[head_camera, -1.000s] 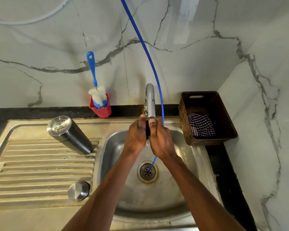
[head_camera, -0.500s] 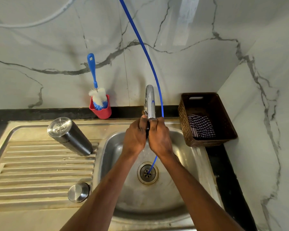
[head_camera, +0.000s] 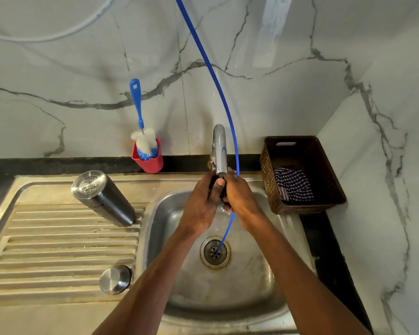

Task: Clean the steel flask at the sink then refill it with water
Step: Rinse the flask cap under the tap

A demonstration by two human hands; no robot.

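While the flask stands inverted, both hands meet under the tap.

Your left hand and right hand cover a small dark object under the chrome tap spout; you cannot tell what it is. The thin blue hose leaves the frame at the top edge. The print on the steel flask's base is too small to read.

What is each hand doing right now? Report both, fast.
Left hand: grips a small dark piece under the tap.
Right hand: fingers curled round the same piece.
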